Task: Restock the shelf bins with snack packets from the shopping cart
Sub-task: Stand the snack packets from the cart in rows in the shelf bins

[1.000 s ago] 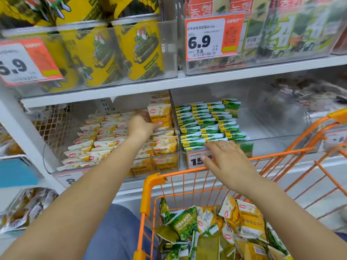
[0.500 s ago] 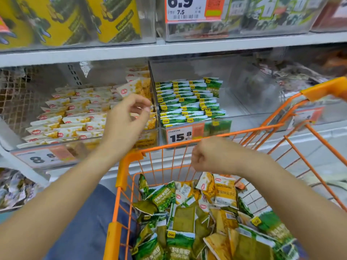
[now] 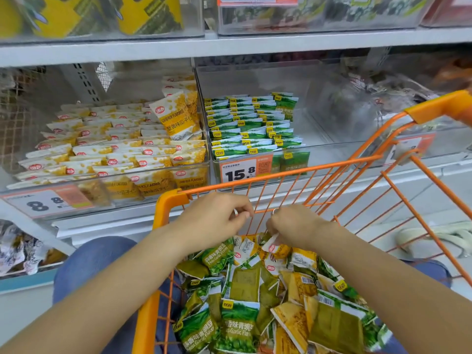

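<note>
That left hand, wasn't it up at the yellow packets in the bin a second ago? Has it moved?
Yes. The left hand has come down and back from the yellow-packet bin and is now inside the orange cart, just behind its front rim.

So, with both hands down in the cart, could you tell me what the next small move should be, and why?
Probably lift the yellow packet that the right hand pinches at the cart's front and carry it to the yellow-packet bin on the left. The left hand looks to hold nothing.
</note>
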A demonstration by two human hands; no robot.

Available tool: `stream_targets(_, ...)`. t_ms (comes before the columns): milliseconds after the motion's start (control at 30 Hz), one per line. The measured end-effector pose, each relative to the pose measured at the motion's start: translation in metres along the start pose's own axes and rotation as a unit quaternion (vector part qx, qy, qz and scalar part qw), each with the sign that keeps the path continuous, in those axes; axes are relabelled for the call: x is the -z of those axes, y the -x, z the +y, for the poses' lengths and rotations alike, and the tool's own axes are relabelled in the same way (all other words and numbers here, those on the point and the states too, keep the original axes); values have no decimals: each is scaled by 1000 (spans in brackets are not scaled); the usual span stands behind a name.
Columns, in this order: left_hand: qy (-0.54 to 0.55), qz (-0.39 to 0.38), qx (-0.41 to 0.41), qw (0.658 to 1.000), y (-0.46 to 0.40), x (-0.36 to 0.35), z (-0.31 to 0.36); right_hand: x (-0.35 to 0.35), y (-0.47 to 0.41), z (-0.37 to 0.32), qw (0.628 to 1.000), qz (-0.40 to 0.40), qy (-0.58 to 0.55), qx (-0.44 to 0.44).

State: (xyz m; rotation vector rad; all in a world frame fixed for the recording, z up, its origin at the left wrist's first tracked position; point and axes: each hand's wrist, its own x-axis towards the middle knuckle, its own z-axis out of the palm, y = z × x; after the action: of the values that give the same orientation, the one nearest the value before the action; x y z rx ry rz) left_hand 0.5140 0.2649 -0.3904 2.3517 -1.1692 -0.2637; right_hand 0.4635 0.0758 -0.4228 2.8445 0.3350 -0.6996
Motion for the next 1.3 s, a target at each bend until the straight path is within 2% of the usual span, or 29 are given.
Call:
stream_targets(100, 53, 8, 21, 998, 0, 1, 0, 34, 11, 1, 990, 52, -134, 9)
stream_targets(200, 91, -7, 51, 994, 2, 4, 2, 65, 31, 4, 947, 91, -306, 30)
stream_targets(233, 144, -17, 68, 987, 4, 7, 4, 71, 37, 6, 929, 91, -357, 42)
stream_targets(333, 347, -39, 98, 932, 9, 13, 12, 76, 46, 7, 874, 115, -468, 56)
stream_targets(433, 330, -17, 70, 941, 13, 15, 15, 75, 45, 3, 835, 207, -509, 35)
stream_targets(567, 286, 95, 90, 949, 14, 40, 10, 74, 43, -3, 771, 333, -542, 6)
stream_targets(600, 295, 143, 104, 939, 13, 51, 7, 73, 42, -3, 782, 357, -511, -14)
stream_targets(633, 312, 200, 123, 921, 11, 64, 3, 71, 41, -1, 808, 367, -460, -37)
stream_targets(700, 342, 308, 160, 873, 2, 86, -12, 63, 36, 2, 867, 345, -354, -71)
stream_targets(733, 350, 338, 180, 855, -4, 95, -20, 59, 33, 2, 886, 333, -313, -78)
stream_targets(833, 344, 367, 256, 826, -26, 107, -44, 50, 28, 0, 915, 325, -227, -69)
stream_targets(900, 353, 385, 308, 795, -41, 108, -60, 48, 28, -2, 923, 318, -205, -71)
stream_targets(967, 353, 376, 353, 781, -51, 106, -66, 47, 29, -2, 926, 313, -197, -78)
stream_targets(1100, 354, 347, 362, 790, -61, 102, -62, 46, 29, -3, 927, 316, -182, -83)
stream_targets(1300, 221, 353, 301, 858, -64, 100, -57, 43, 27, -4, 921, 335, -176, -90)
